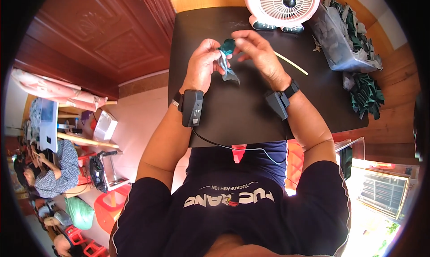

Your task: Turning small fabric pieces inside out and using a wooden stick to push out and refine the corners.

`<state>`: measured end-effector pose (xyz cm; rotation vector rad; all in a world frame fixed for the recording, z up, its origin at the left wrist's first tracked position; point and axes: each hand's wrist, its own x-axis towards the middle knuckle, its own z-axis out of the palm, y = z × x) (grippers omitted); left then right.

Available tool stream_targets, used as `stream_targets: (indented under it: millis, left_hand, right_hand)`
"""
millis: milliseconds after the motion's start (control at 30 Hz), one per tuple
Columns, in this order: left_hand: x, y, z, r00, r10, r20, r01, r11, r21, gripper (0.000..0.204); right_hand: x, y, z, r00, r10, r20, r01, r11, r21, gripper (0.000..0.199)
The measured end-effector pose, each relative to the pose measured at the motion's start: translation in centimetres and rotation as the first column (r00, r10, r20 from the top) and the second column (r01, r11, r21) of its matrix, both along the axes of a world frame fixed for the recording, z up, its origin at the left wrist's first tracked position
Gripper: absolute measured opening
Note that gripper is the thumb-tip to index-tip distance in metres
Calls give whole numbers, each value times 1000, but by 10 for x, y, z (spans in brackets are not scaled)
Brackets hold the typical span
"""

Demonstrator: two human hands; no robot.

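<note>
My left hand (204,62) pinches a small piece of dark green and silvery grey fabric (228,47) between thumb and fingers, above the black table. The grey part hangs down in a pointed tail below my fingers. My right hand (260,55) is raised at the right side of the green part, its fingers bent and apart. Its thumb and forefinger are close to the fabric; whether they touch it is hard to tell. A thin pale yellow stick (292,63) lies on the table just beyond my right hand.
A pink and white fan (286,4) stands at the table's (233,118) far edge. At the right, a clear plastic bin (336,49) holds green and grey fabric pieces, with a green bundle (366,95) beside it. A cable (224,146) runs from my left wrist device. People sit far left.
</note>
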<state>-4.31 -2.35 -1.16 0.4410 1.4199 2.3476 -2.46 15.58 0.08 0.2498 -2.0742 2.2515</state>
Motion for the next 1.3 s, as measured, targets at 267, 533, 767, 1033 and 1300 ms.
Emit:
stream_targets:
  millis: [267, 533, 767, 1033, 1300]
  left_hand:
    - [17, 20, 0, 961, -151, -230, 55, 924, -378, 18]
    - [7, 10, 2, 990, 16, -141, -40, 985, -170, 16]
    - [4, 5, -1, 974, 74, -216, -141, 938, -315, 12]
    - [5, 2, 4, 986, 68, -151, -84, 991, -107, 6]
    - [3, 2, -1, 988, 37, -149, -59, 988, -144, 11]
  right_hand:
    - [-3, 0, -3, 921, -149, -360, 212, 967, 143, 10]
    - [-8, 21, 5, 999, 48, -10, -46, 988, 145, 22]
    - [-1, 0, -1, 995, -4, -105, 52, 888, 458, 12]
    - [-25, 33, -10, 930, -308, -202, 356, 891, 282, 13]
    - [0, -2, -2, 997, 51, -60, -37, 976, 213, 13]
